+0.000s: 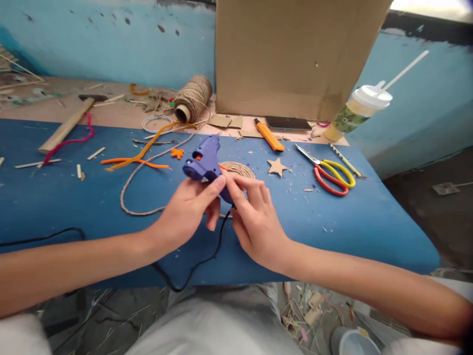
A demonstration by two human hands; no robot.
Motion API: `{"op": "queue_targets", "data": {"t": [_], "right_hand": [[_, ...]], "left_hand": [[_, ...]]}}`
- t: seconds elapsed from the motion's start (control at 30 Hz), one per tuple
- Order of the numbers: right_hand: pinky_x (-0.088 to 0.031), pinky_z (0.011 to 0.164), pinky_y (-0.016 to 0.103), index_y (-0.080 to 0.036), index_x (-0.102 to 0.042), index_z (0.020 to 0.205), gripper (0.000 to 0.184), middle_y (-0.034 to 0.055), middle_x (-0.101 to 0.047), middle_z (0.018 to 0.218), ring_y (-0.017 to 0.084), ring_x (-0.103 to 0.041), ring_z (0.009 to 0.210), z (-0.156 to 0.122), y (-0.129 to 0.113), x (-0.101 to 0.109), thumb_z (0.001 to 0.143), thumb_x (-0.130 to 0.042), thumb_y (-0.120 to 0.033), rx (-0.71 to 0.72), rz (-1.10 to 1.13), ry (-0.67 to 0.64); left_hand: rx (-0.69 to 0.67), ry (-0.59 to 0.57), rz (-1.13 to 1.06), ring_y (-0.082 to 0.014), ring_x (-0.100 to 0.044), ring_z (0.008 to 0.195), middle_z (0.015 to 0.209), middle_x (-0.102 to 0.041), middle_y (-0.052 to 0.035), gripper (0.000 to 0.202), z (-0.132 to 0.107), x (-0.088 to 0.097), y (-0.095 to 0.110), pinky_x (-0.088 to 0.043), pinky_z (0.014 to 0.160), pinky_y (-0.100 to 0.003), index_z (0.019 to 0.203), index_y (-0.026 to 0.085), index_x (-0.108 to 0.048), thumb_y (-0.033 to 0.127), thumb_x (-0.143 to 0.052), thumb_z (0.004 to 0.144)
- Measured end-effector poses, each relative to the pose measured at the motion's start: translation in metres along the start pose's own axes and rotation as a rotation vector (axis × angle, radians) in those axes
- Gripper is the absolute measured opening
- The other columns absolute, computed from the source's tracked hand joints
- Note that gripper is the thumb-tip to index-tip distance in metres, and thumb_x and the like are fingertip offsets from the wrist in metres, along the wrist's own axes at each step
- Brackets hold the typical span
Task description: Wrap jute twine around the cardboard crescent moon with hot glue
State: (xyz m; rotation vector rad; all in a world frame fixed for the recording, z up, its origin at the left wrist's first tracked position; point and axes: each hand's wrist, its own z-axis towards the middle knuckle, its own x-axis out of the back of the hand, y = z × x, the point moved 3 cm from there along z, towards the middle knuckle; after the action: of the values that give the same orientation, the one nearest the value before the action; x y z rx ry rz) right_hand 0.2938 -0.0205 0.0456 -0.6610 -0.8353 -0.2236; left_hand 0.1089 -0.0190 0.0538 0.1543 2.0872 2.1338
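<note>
A blue glue gun (pixel 207 157) is held up over the near middle of the table, its black cord (pixel 218 246) hanging toward the edge. My left hand (pixel 192 204) is closed round its grip from the left, thumb on top. From the right, my right hand (pixel 254 212) has its fingertips closed on the grip's side. Behind the hands lies a flat coil of twine (pixel 238 170), partly covered by my right hand. Its loose twine tail (pixel 123 197) curves out to the left. A cardboard star (pixel 277 167) lies to the right of the coil.
Scissors (pixel 332 177) and an orange utility knife (pixel 269 135) lie to the right. A twine spool (pixel 194 98) stands behind, near a large cardboard sheet (pixel 295 59). Pipe cleaners (pixel 136 160) and a hammer (pixel 68 123) are left; a lidded drink cup (pixel 356 111) stands back right.
</note>
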Motion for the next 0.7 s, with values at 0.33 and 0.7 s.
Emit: {"op": "queue_targets", "data": {"t": [0.33,0.7], "right_hand": [[-0.052,0.117,0.068,-0.004,-0.067,0.149,0.055,0.0332,-0.071,0.147,0.053,-0.063,0.141,0.078,0.16,0.065,0.108,-0.062,-0.04,-0.463,-0.658,-0.204],[-0.053,0.083,0.044,-0.02,-0.073,0.133,0.039,0.0117,-0.076,0.101,0.029,-0.068,0.087,0.075,0.147,0.117,0.106,-0.056,-0.043,-0.554,-0.454,0.043]], "left_hand": [[0.141,0.19,-0.172,-0.0118,-0.066,0.052,0.107,-0.091,-0.0155,0.031,0.003,0.044,-0.002,-0.056,0.05,-0.023,0.087,0.014,-0.081,0.043,-0.092,0.082],[-0.379,0.181,0.628,-0.0095,-0.053,0.042,0.082,-0.084,-0.0002,0.029,0.004,0.078,0.016,-0.043,0.044,-0.025,0.112,0.022,-0.081,0.048,-0.07,0.114]]}}
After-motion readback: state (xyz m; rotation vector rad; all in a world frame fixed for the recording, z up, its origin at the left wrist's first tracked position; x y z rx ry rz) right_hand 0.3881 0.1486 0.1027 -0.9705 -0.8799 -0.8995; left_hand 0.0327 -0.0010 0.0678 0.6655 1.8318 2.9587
